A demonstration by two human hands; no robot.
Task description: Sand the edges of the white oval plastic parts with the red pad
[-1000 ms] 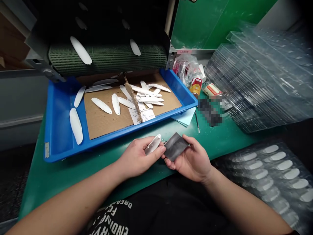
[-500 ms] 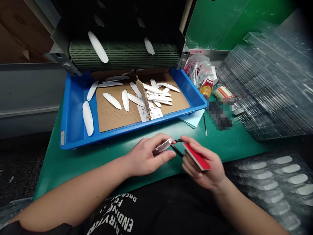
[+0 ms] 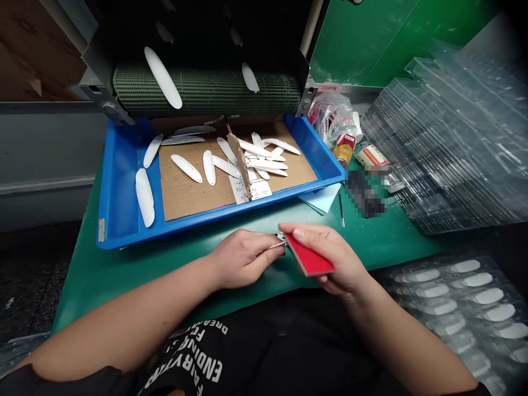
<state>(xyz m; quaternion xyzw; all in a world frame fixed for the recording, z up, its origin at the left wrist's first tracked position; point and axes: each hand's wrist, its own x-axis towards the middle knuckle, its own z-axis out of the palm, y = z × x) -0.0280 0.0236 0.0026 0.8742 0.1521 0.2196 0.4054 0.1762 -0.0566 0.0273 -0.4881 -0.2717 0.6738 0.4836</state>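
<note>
My left hand (image 3: 241, 258) is closed around a slim silvery oval piece (image 3: 277, 242), of which only the tip shows past the fingers. My right hand (image 3: 330, 256) grips a small flat pad with a red face (image 3: 309, 257), pressed against that tip. Both hands meet just above the green table (image 3: 124, 264), in front of a blue tray (image 3: 117, 192). The tray is lined with cardboard (image 3: 185, 192) and holds several white oval pieces (image 3: 186, 168). Behind it a green mesh conveyor belt (image 3: 206, 91) carries two more white pieces (image 3: 162, 77).
Stacks of clear plastic blister trays (image 3: 454, 137) fill the right side. Another clear tray (image 3: 474, 297) with white pieces in its pockets lies at my lower right. Small bottles and a plastic bag (image 3: 338, 126) sit beside the blue tray. A thin tool (image 3: 341, 209) lies on the table.
The pad has been turned over from its dark grey face to its red face. My left hand has rolled so the silvery piece is mostly hidden, and the pad now presses on its tip.
</note>
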